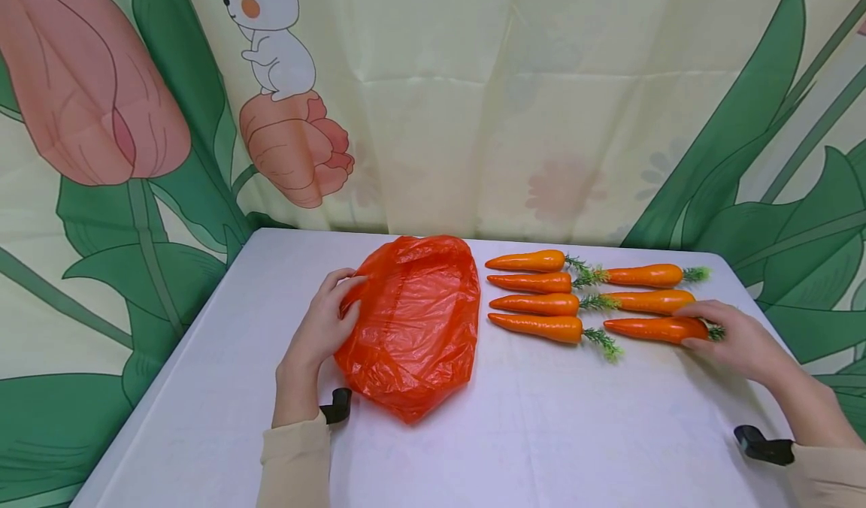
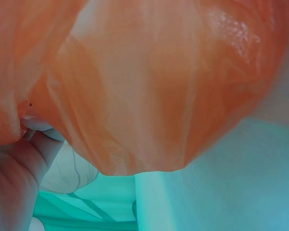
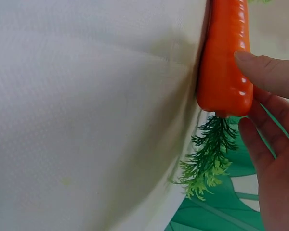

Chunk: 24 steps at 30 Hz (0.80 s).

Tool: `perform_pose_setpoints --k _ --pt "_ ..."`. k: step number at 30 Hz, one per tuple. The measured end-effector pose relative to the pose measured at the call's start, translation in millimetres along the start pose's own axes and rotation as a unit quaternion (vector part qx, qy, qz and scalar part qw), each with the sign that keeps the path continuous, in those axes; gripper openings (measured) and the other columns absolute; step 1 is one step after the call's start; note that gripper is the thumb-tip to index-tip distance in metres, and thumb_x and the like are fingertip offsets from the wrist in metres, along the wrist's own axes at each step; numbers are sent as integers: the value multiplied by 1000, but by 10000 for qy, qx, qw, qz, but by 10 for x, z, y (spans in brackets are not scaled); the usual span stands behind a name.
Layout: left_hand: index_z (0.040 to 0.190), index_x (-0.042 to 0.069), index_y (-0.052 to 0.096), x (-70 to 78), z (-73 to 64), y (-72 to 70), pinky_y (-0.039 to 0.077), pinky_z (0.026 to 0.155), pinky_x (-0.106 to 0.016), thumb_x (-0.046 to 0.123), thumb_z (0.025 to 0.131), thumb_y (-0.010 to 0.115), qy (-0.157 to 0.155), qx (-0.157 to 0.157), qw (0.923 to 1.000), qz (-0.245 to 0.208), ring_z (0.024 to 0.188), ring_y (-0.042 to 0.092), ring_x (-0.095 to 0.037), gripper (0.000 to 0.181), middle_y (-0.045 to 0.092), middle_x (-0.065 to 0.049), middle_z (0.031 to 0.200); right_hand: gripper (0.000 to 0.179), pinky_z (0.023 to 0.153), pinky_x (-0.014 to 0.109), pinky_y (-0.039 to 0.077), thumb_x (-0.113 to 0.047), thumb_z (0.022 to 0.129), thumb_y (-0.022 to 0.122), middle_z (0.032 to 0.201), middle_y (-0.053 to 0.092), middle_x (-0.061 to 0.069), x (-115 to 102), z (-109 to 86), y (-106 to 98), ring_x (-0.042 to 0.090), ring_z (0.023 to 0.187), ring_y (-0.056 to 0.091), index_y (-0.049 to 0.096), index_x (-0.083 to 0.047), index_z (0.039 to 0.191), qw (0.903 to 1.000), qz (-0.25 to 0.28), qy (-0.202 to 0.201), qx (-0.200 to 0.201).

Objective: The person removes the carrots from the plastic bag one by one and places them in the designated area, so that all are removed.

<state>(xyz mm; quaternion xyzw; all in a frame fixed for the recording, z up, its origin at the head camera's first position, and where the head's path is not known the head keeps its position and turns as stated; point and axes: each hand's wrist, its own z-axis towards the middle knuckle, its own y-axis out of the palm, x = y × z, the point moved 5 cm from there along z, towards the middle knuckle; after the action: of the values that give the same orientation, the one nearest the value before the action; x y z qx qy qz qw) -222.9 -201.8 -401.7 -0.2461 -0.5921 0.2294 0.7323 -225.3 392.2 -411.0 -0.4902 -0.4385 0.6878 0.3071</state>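
Note:
A red translucent plastic bag (image 1: 419,320) lies spread on the table, with its wrinkled film bulging up. At its left edge my left hand (image 1: 323,328) pinches the film; in the left wrist view the fingertips are partly hidden by the bag (image 2: 135,96). My right hand (image 1: 744,346) holds the thick end of the nearest carrot (image 1: 646,330) of the right-hand column. The right wrist view has the thumb on one side of this orange carrot (image 3: 225,72) and fingers on the other, its green leafy top hanging past them.
Several carrots (image 1: 534,328) lie in a left column beside the bag, tips pointing left. Two more carrots, one at the back (image 1: 646,275) and one in the middle (image 1: 649,301), lie beyond the held one. A patterned curtain (image 1: 433,117) stands behind the white-covered table (image 1: 541,433).

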Motion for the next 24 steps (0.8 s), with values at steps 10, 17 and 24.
perform_pose_setpoints --k 10,17,24 --pt "139 7 59 -5 5 5 49 100 -49 2 99 60 8 10 10000 37 131 46 -32 40 39 -8 149 36 84 74 42 1 80 80 119 60 33 20 -19 4 53 112 48 68 3 114 10000 -88 13 -19" --pt "138 7 59 -6 0 7 49 101 -49 3 99 60 47 16 10000 10 131 46 -32 39 39 -8 149 36 86 76 40 2 80 78 122 57 35 25 -18 16 55 114 45 67 3 115 9999 -69 102 -92" --pt "139 7 58 -9 5 9 49 100 -49 3 99 60 44 16 10000 37 131 46 -32 40 40 -8 149 38 86 76 39 3 80 78 122 57 34 29 -12 19 56 115 44 67 3 116 10000 -28 68 -67"
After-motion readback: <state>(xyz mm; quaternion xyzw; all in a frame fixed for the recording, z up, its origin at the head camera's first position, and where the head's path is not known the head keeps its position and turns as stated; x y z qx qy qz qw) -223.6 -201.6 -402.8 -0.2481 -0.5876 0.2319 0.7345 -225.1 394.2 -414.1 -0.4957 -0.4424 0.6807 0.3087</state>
